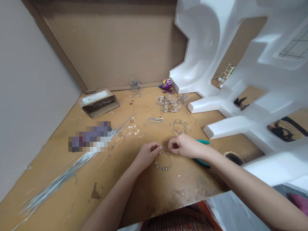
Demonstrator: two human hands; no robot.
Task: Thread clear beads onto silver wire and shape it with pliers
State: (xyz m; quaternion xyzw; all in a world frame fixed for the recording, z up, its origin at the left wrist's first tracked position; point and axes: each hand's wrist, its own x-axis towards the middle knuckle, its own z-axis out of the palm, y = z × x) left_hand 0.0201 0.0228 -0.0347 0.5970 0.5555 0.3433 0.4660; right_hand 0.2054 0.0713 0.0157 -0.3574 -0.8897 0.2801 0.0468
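Note:
A thin wire ring [172, 159] strung with clear beads hangs between my hands over the table, its beads gathered along the lower side. My left hand [148, 154] pinches the ring at its upper left, next to a bead. The fingers of my right hand [180, 146] are closed at the ring's upper right, where the wire runs up to the fingertips; the exact grip is partly hidden. Teal-handled pliers [203, 141] lie under my right wrist, their jaws covered. Just beyond that hand rests a beaded wire piece [180, 126].
A long bundle of straight wires [64, 176] lies at left, near a blurred purple item [89, 138]. Farther back are an open cardboard box [99, 104], several beaded wire rings [168, 103] and a colourful object [166, 84]. A white molded frame [216, 128] borders the right side.

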